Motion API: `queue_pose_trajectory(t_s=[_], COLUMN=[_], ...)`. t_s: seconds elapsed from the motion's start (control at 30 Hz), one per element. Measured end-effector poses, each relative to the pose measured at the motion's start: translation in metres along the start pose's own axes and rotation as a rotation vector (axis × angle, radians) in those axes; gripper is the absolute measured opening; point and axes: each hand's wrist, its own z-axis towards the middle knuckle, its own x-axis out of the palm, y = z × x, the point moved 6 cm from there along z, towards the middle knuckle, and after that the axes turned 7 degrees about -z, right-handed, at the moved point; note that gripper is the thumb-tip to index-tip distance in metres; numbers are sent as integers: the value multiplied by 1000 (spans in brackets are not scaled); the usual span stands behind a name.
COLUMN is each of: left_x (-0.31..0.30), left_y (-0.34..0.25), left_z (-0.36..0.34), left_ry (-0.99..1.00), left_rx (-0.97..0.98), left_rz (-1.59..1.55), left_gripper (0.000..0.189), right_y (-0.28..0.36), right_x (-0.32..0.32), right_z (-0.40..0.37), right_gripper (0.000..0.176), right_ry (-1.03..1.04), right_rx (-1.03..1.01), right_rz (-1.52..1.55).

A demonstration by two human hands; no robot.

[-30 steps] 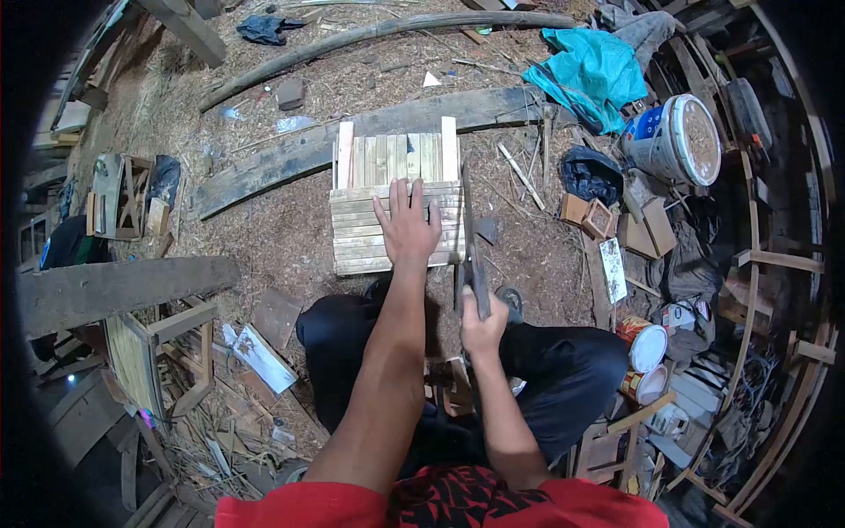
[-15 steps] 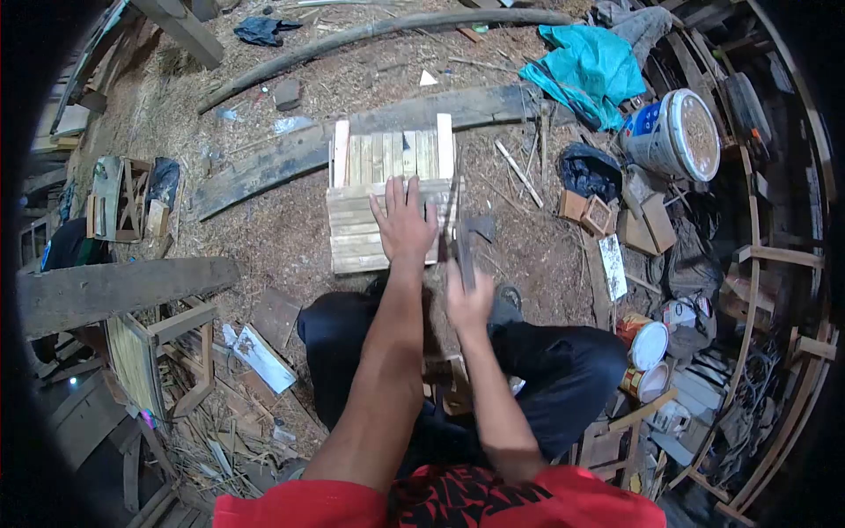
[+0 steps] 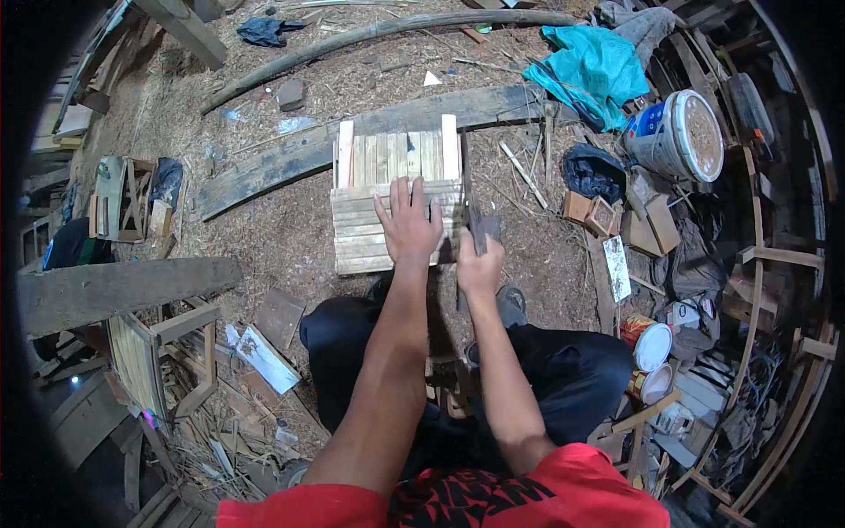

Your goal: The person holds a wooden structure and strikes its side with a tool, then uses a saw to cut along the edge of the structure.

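Observation:
A slatted wooden piece (image 3: 361,239) lies on the ground in front of my knees. Its near slats run crosswise, its far slats lengthwise, between two pale upright strips. My left hand (image 3: 411,231) presses flat on the crosswise slats, fingers spread. At the right edge, my right hand (image 3: 480,264) is closed around the handle of a hatchet (image 3: 486,229); its dark head is blurred. A narrow dark length (image 3: 466,167) runs along the slats' right side, partly hidden by the hand.
Beyond the slats a long weathered plank (image 3: 255,180) crosses the shavings-covered ground. To the right stand a large white bucket (image 3: 656,136), a teal sheet (image 3: 598,70) and small wooden boxes (image 3: 601,216). A thick beam (image 3: 132,286) and wooden frames (image 3: 207,352) are at left.
My right hand and the hatchet have moved up and slightly right, and the hatchet has tilted. My left hand stays on the slats. The whole view has shifted slightly.

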Motion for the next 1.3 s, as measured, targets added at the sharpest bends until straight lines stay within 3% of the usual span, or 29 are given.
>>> queue_pose_trajectory(t_s=[0.13, 0.2, 0.27, 0.33, 0.4, 0.5, 0.6, 0.7, 0.73, 0.8, 0.9, 1.0, 1.2, 1.3], left_x=[-4, -3, -2, -4, -5, 0, 1, 1, 2, 0, -2, -1, 0, 2], left_y=[-2, -2, -3, -3, -3, -2, 3, -1, -2, -1, -2, -2, -2, 1], left_z=[0, 6, 6, 2, 1, -1, -3, 0, -1, 1, 0, 2, -1, -2], left_ry=[6, 4, 11, 17, -25, -60, 13, 1, -2, -14, 4, -77, -28, -10], left_rx=[-1, -12, -9, -12, 21, 43, -6, 5, 10, 15, 2, 35, 9, 14], left_rz=[7, 13, 9, -8, -8, -15, -9, 35, 26, 16, -1, 6, 11, -8], left_gripper=[56, 56, 56, 56, 55, 55, 57, 58, 57, 57, 57, 54, 56, 56], right_y=[-10, -19, 4, -8, -5, 7, -12, 11, 9, -7, 7, -2, -5, 0], right_x=[-45, -49, -33, -6, -3, -39, -50, -21, -11, -1, -40, -55, 0, -40], right_z=[-77, -82, -51, -9, 2, -61, -83, -44, -24, -7, -52, -74, 5, -57], right_gripper=[27, 28, 29, 32, 29, 25, 29, 33, 33, 31, 29, 30, 33, 30], right_ry=[147, 117, 96, 96, 8, 95, 119, 13, 58, 52, 100, 131, -5, 115], right_rx=[87, 257, 19, 86, 2, -9, 271, -56, 73, 104, -20, 209, -42, 65], right_rz=[-86, 15, -109, -115, -81, -112, -33, -181, -90, -21, -129, -21, -24, -123])
